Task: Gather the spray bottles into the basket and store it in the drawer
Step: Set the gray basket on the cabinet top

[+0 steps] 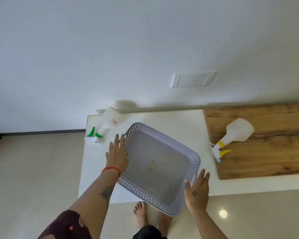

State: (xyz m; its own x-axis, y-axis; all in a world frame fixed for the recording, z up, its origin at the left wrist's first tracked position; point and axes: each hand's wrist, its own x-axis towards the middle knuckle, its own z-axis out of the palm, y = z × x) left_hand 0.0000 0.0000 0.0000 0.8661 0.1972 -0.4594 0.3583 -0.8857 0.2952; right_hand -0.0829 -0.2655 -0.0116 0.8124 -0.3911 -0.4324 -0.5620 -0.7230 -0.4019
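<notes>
On the white desk (171,121) against the wall, a grey perforated basket (162,169) sits turned at an angle, its near corner reaching past the desk's front edge over the tiled floor (33,169). It holds no bottle; only a small pale mark shows on its bottom. The left hand (117,156) lies flat along the basket's left rim, fingers (122,140) straight and loosely spread, touching the rim rather than gripping it; a red band (110,169) circles that wrist. The right hand (197,192) is at the basket's right rim by the handle slot, fingers (203,175) extended and open, pressing the side without closing around it.

A spray bottle with a green trigger (104,126) lies on its side at the desk's far left corner, just beyond the left hand and apart from the basket. A second spray bottle with a yellow trigger (235,135) lies on the wooden board (266,161) to the right, nozzle toward the basket, well apart from it. Bare feet (141,214) show below the desk edge.
</notes>
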